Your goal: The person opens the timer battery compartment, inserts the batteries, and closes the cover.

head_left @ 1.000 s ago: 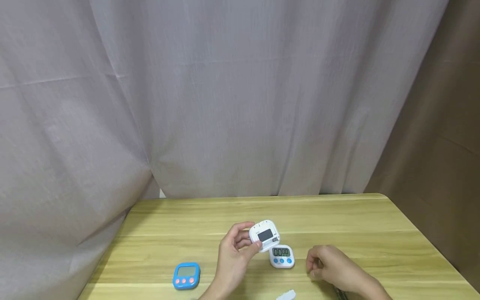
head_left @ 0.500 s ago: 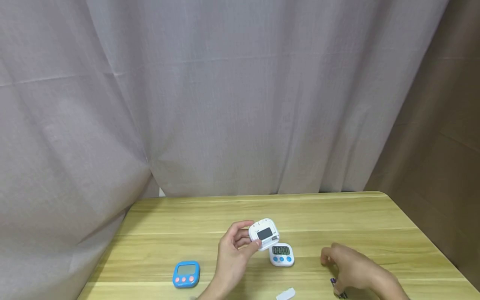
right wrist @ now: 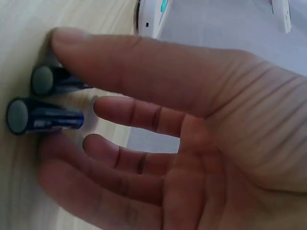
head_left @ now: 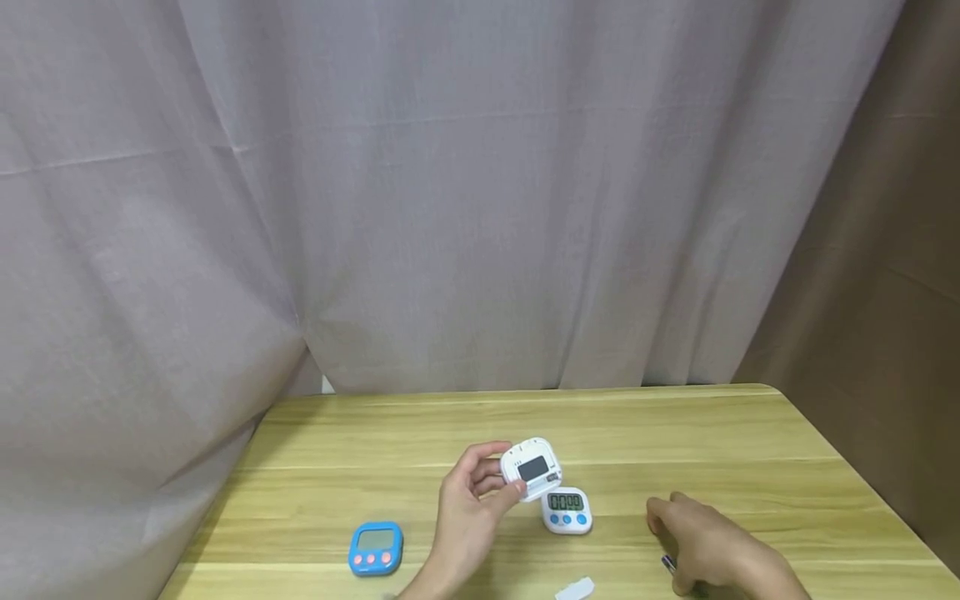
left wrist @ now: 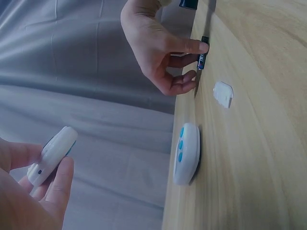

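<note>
In the head view my left hand (head_left: 471,508) holds a white timer (head_left: 534,469) raised above the table, back side up, with its battery slot uncovered. Fingers and thumb grip its edges. On the right, my right hand (head_left: 712,546) reaches down to the tabletop. The right wrist view shows two dark blue batteries, a lower battery (right wrist: 45,117) and an upper battery (right wrist: 50,80), lying side by side with a gap. My thumb overlaps the upper one and my curved fingers lie along the lower one's far side. A white battery cover (head_left: 576,589) lies between the hands.
A second white timer (head_left: 567,512) with blue buttons lies face up beneath the held one, showing zeros. To the left is a blue timer (head_left: 376,549) with pink buttons. Grey curtains (head_left: 480,208) hang behind the wooden table (head_left: 420,417).
My right hand has moved right and down onto the batteries, its fingers spreading around them. The left hand keeps the timer in nearly the same place.
</note>
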Demonstrator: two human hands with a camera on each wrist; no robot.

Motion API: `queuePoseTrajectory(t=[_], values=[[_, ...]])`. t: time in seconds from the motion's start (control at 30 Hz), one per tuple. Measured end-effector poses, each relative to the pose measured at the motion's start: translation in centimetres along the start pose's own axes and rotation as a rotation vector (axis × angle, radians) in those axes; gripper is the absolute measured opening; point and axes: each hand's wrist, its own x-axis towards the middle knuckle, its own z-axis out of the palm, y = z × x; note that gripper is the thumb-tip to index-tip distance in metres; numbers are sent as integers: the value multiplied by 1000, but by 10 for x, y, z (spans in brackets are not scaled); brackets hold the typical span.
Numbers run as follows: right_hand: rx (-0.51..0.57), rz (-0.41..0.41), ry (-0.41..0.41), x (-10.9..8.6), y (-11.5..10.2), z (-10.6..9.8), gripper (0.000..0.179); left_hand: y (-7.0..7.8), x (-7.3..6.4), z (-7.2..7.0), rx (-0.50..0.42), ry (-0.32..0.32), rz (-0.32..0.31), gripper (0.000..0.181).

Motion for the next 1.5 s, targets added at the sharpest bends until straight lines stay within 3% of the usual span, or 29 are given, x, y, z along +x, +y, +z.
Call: queuePoseTrajectory(t=[0.13, 0.47, 1.03, 1.27, 1.5], values=[[-11, -48, 12, 4, 6, 0, 59, 1, 1, 1, 6, -4, 4, 50], [34, -26, 61, 11, 16, 0, 36, 0, 0, 0, 8, 0, -4, 48], [64, -96, 110, 14, 22, 2, 29, -1, -1, 1, 0, -8, -6, 50], [73, -80, 104, 14, 23, 3, 24, 0, -1, 1, 0, -6, -2, 49], [-1, -35, 155, 16, 21, 6, 23, 0, 0, 0, -5, -4, -8, 50]])
